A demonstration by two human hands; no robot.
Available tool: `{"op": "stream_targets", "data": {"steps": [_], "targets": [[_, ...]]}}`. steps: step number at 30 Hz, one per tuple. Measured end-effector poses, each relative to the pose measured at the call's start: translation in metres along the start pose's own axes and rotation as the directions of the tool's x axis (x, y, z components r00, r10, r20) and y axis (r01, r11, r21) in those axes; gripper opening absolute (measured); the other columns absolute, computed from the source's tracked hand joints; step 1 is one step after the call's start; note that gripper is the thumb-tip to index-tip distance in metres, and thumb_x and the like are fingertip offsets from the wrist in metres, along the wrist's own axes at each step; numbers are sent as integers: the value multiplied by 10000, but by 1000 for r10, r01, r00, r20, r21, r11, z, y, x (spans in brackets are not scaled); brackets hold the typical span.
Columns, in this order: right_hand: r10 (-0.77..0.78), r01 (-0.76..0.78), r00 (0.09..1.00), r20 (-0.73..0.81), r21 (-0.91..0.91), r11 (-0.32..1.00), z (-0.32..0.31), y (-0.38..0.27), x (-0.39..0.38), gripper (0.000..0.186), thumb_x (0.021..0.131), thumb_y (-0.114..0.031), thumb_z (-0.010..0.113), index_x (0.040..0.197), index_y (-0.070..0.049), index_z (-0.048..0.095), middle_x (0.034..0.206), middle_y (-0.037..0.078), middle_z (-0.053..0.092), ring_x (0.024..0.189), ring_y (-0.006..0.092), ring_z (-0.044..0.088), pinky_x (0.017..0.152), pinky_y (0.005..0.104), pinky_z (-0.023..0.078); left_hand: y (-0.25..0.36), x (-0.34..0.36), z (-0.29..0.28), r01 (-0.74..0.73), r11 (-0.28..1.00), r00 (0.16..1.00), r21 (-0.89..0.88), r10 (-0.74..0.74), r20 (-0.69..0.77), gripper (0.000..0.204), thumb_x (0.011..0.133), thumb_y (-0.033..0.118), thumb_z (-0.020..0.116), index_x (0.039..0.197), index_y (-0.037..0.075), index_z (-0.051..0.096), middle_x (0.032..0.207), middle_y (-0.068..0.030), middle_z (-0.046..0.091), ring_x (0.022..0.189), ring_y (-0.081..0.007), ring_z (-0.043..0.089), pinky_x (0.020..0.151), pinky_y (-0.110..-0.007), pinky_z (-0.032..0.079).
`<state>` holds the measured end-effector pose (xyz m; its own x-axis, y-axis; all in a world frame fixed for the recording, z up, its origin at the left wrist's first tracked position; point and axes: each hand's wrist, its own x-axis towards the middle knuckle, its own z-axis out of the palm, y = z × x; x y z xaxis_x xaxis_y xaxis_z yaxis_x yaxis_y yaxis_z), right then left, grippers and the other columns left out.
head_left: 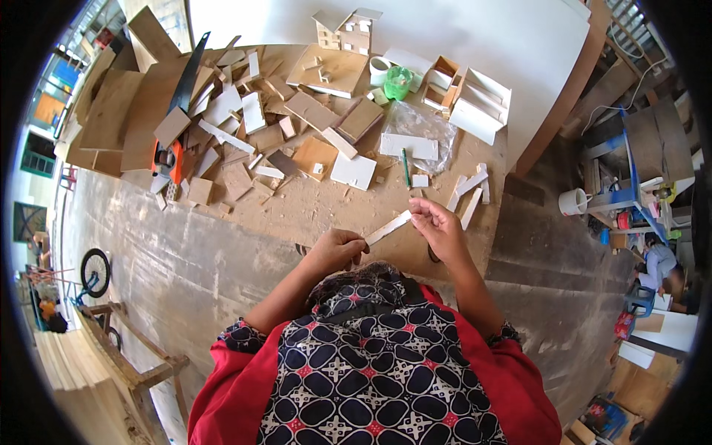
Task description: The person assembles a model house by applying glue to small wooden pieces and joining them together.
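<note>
A handsaw [188,83] with a dark blade and an orange handle lies beyond and far to the left of the left hand. Next, wood offcuts [238,179], brown and white-faced, are heaped beyond and to the left of the same hand on the bench [297,210].

The left hand [337,249] has its fingers curled inward, with thumb and fingers closed on the near end of a wooden strip [389,227]. A square white panel [352,171] lies flat beyond this hand.

The strip spans the gap between the two hands, near the bench edge, and rises toward the right. It is narrow, thin and straight. Its visible face is whitish, with darker marks along the lower edge; the fingers cover both ends.

A green pencil [406,169] lies beyond the right hand and slightly to its left, pointing away from the person. A small white block [420,180] sits just beside the pencil.

The right hand [437,225] pinches the far end of the strip between thumb and fingertips. Several pale strips [470,188], some crossing, lie beyond this hand and to its right.
</note>
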<state>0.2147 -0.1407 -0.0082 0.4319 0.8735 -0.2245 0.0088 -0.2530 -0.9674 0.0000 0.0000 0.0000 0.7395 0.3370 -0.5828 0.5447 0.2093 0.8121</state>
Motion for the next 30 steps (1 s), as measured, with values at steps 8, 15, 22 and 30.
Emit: {"op": "stream_targets", "data": {"steps": [8, 15, 22, 30], "targets": [[-475, 572, 819, 322, -523, 632, 0, -25, 26, 369, 793, -74, 708, 1158, -86, 655, 1041, 85, 666, 934, 194, 613, 789, 312, 494, 4, 8, -18, -5, 995, 999, 101, 8, -32, 269, 895, 207, 545, 861, -13, 695, 607, -12, 591, 506, -80, 518, 473, -239, 410], [-380, 317, 925, -20, -512, 798, -49, -27, 38, 266, 804, -73, 684, 1069, -59, 679, 997, 135, 672, 844, 272, 660, 756, 362, 511, 6, 7, -27, 4, 994, 993, 114, 9, -120, 272, 886, 227, 558, 840, -2, 699, 604, -5, 581, 498, -74, 495, 465, -240, 400], [-529, 115, 827, -188, -865, 488, -75, -22, 61, 305, 755, -30, 663, 1057, -76, 662, 1036, 144, 651, 909, 322, 632, 772, 407, 505, 1, 4, -38, 47, 999, 984, -10, -48, -172, 260, 860, 236, 568, 823, 16, 702, 610, -11, 593, 534, -86, 519, 495, -254, 417], [-101, -50, 989, -107, -889, 456, 10, -25, 116, 328, 774, -375, 701, 738, -51, 669, 719, 162, 657, 708, 321, 660, 642, 409, 520, -3, 7, -36, 66, 995, 972, 68, -49, -231, 256, 881, 223, 564, 809, 7, 680, 624, -14, 595, 488, -79, 500, 454, -235, 408]]}}
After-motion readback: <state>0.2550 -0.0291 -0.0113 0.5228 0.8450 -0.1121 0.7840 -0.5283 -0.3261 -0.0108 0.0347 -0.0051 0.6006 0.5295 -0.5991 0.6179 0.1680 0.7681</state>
